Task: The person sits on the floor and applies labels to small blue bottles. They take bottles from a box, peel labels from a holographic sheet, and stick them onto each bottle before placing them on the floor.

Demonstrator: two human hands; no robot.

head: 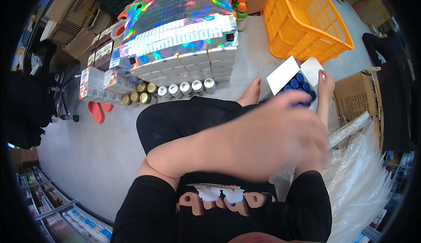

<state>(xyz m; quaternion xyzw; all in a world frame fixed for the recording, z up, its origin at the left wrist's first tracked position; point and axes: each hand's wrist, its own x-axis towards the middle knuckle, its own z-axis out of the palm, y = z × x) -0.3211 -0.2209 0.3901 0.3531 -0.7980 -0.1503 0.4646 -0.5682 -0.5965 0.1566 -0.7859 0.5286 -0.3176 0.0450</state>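
A white carton [283, 75] with raised flaps stands to the right of my bare foot, holding several blue-capped containers [300, 78]. My right hand [325, 83] is at its far right flap, the fingertips pinching the flap's edge. Across my lap reaches my left arm, and my left hand [292, 134], blurred by motion, hangs over the carton's near side. It hides the near part of the carton and some caps. Whether anything is in its fingers is not clear from the blur.
Beyond the carton stands an orange plastic crate [309, 29]. Ahead is a stack of boxes under holographic sheeting [181, 22], with silver-topped cans [185, 88] before it. Bubble wrap [358, 177] and a cardboard box [357, 95] lie at right. Red slippers [97, 112] rest at left.
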